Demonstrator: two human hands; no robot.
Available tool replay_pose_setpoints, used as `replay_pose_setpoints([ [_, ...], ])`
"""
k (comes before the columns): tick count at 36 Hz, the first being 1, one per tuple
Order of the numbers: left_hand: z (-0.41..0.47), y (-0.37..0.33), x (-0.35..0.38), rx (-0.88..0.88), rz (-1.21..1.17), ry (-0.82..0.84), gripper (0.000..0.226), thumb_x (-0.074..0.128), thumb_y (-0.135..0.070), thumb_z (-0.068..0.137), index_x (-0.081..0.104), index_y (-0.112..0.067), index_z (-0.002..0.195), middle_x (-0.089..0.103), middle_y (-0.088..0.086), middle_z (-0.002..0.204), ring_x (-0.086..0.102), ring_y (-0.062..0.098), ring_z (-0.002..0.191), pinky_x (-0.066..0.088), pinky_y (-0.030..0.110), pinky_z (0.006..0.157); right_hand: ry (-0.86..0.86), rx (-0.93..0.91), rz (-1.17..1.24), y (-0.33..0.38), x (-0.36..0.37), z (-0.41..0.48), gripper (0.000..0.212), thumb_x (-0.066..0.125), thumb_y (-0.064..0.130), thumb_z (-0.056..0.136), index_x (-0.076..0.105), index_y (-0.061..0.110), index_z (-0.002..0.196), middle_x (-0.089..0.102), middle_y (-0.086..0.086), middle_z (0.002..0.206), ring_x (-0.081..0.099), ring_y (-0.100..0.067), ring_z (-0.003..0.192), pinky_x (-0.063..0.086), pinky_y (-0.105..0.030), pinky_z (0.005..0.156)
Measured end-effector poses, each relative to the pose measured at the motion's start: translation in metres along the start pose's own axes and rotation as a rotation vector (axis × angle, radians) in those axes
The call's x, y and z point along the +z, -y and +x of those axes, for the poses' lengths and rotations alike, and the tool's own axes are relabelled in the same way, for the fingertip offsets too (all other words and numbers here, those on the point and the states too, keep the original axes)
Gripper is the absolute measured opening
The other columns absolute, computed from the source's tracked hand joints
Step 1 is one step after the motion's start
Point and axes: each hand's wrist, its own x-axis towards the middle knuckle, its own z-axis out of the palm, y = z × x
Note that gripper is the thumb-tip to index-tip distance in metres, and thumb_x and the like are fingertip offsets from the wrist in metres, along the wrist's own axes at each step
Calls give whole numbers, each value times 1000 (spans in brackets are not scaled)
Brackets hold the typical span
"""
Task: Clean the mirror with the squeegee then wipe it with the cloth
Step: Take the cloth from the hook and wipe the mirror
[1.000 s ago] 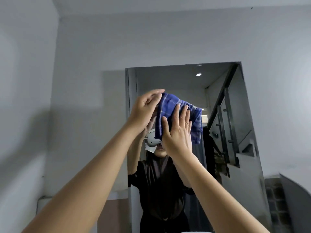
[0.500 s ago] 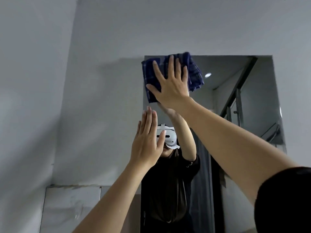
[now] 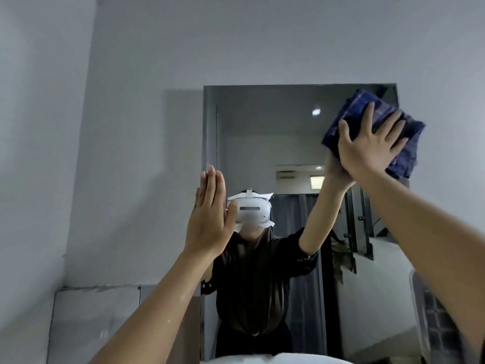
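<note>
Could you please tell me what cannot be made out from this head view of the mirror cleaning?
- Squeegee: nowhere in the head view, so its place is unknown.
- Mirror bottom edge: cut off by the frame's lower edge and a pale shape.
- Cloth middle: covered by the right hand; contact with the glass is hidden.
- Left hand: flat and open at the mirror's left edge; touching or not cannot be told.
- Streaks or wetness on the glass: too faint.
</note>
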Motion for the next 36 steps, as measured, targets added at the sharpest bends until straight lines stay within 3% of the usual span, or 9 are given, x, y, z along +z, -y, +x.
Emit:
replay_pose_setpoints([
  [4, -14, -7, 3, -53, -32, 1, 62, 22, -41, 96, -6, -15, 145, -15, -5, 152, -16, 10, 142, -12, 19, 113, 5, 89, 56, 37, 17, -53, 70, 27, 61, 88, 3, 30, 147, -5, -19, 156, -7, -34, 143, -5, -53, 114],
  [7, -35, -12, 8, -105, -54, 28, 63, 17, -45, 94, -8, -17, 144, -15, -4, 153, -16, 10, 142, -5, 30, 116, 48, -11, 83, 79, 27, -79, 70, 30, 58, 89, 3, 29, 147, -9, -20, 155, -10, -35, 143, -8, -54, 113],
  [12, -76, -17, 13, -128, -42, 45, 61, 27, -38, 96, 1, -15, 147, -8, -1, 155, -9, 12, 143, 2, 32, 116, 150, -583, -28, 126, 39, -108, 66, 29, 54, 91, 2, 29, 147, -7, -20, 155, -6, -38, 142, -8, -54, 112],
  [16, -95, -20, 17, -152, -40, 53, 61, 26, -39, 96, 4, -13, 147, -4, 2, 156, -5, 14, 144, 2, 30, 117, 192, -1074, -141, 109, 39, -118, 61, 29, 51, 92, 13, 29, 146, 6, -19, 156, 5, -38, 143, -1, -54, 114],
  [19, -103, -22, 19, -165, -24, 50, 60, 23, -39, 96, 5, -14, 147, 0, 4, 157, -2, 15, 144, 1, 30, 116, 212, -1304, -255, 69, 29, -104, 58, 27, 53, 92, 18, 32, 145, 14, -16, 155, 12, -35, 143, 7, -53, 115],
  [21, -105, -21, 21, -166, -15, 53, 60, 22, -40, 96, 4, -13, 147, 0, 5, 157, -2, 16, 144, -2, 28, 117, 228, -1342, -337, 34, 18, -87, 57, 25, 54, 92, 15, 35, 145, 11, -13, 156, 10, -32, 144, 9, -51, 117],
  [24, -104, -20, 23, -159, 0, 52, 61, 24, -37, 96, 6, -9, 147, 2, 9, 156, -1, 19, 144, 0, 30, 118, 216, -1127, -328, -20, 0, -62, 59, 26, 55, 91, 11, 37, 145, 9, -11, 157, 7, -29, 145, 8, -49, 117],
  [31, -104, -26, 18, -178, -45, 54, 62, 25, -35, 95, 1, -12, 147, -4, 4, 156, -8, 15, 144, -5, 27, 117, 83, -104, -70, -88, -4, -90, 63, 27, 56, 90, 5, 37, 145, -2, -12, 158, -4, -27, 145, -1, -51, 116],
  [36, -125, -16, 13, -107, -35, 148, 63, 31, -32, 96, 1, -12, 147, -7, 4, 157, -8, 16, 144, 0, 30, 118, 66, 122, 40, -45, 18, -158, 64, 30, 55, 91, 6, 33, 146, -4, -14, 157, -7, -29, 144, -4, -53, 115],
])
